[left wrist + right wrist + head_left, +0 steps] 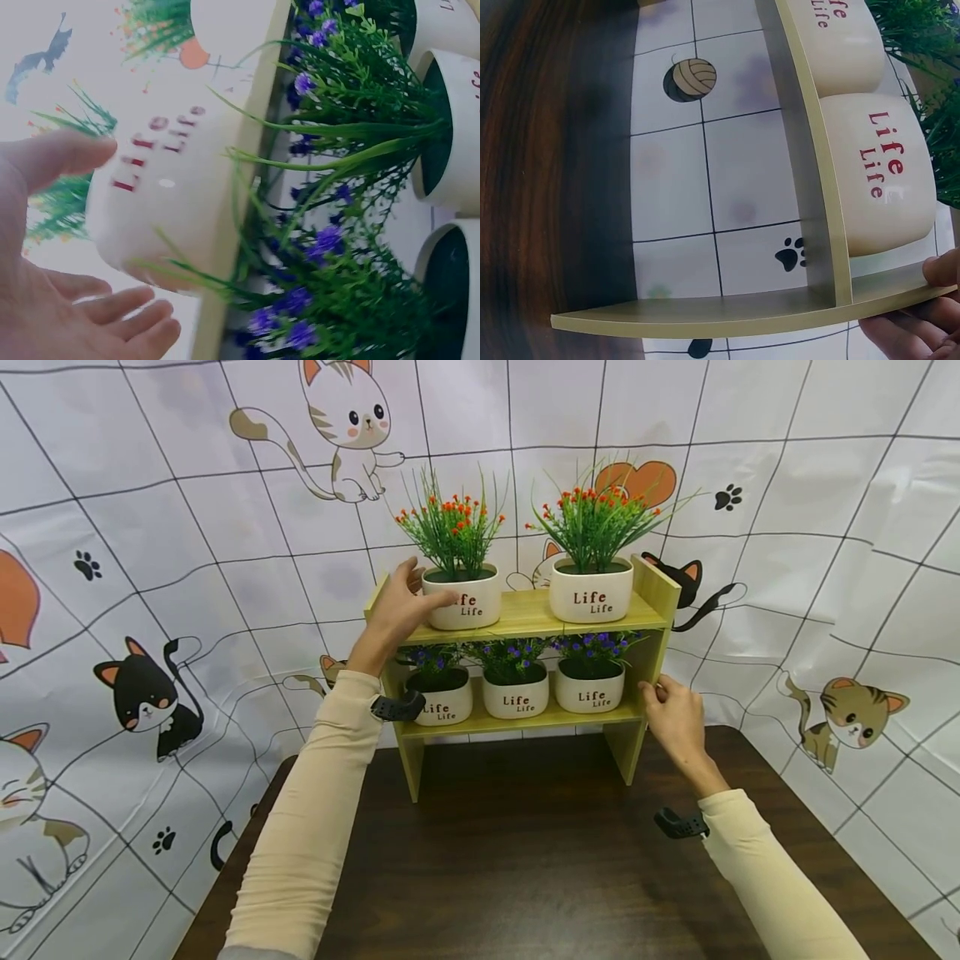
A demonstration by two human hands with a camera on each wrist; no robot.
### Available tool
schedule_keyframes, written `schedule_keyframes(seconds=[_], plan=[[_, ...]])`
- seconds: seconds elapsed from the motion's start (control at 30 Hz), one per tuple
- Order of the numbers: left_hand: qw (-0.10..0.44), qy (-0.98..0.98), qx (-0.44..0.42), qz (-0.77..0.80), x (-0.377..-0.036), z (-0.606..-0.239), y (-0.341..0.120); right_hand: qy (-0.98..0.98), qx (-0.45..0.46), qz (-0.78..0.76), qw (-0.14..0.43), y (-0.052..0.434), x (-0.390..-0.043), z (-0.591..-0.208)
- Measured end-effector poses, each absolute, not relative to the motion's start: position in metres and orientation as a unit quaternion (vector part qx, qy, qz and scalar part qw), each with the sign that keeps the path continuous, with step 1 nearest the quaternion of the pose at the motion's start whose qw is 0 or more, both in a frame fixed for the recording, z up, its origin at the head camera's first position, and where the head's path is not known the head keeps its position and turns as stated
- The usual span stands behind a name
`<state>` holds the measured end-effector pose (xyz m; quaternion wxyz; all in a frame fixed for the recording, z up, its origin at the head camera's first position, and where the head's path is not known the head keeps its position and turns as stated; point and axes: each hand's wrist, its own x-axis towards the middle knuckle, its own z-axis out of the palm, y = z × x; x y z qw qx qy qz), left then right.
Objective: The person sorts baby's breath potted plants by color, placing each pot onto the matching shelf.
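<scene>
A two-tier wooden shelf (525, 607) stands on the table, with white pots marked "Life" on both levels. My left hand (399, 610) is at the left end of the top level, around the side of a white flowerpot (480, 603) with orange flowers. Its thumb overlaps the pot's front near the rim; in the left wrist view the fingers (112, 307) are spread and fairly straight beside the pot. My right hand (677, 720) pinches the front edge of the shelf's right side panel (705, 319), thumb on the inner face, fingers outside.
Another orange-flowered pot (592, 597) sits at the top right. Three purple-flowered pots, the middle one (517, 693) among them, line the lower level. The dark wooden table (525, 860) extends in front. A white wall covering (795, 485) with cartoon cats rises close behind the shelf.
</scene>
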<state>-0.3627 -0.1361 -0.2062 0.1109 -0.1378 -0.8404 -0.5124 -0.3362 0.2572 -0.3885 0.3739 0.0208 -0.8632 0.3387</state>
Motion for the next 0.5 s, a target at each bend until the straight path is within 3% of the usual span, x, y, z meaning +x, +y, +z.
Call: schedule_keyframes(seconds=[0.37,0.5], plan=[[0.298,-0.824,-0.17,-0.451,-0.305,-0.212,-0.149,-0.894,0.028,0.332,0.3,0.264,-0.326,-0.387],[0.35,-0.811,-0.189,-0.429,-0.278,-0.239,-0.153,-0.896,0.031,0.307,0.319,0.266,-0.315,-0.392]])
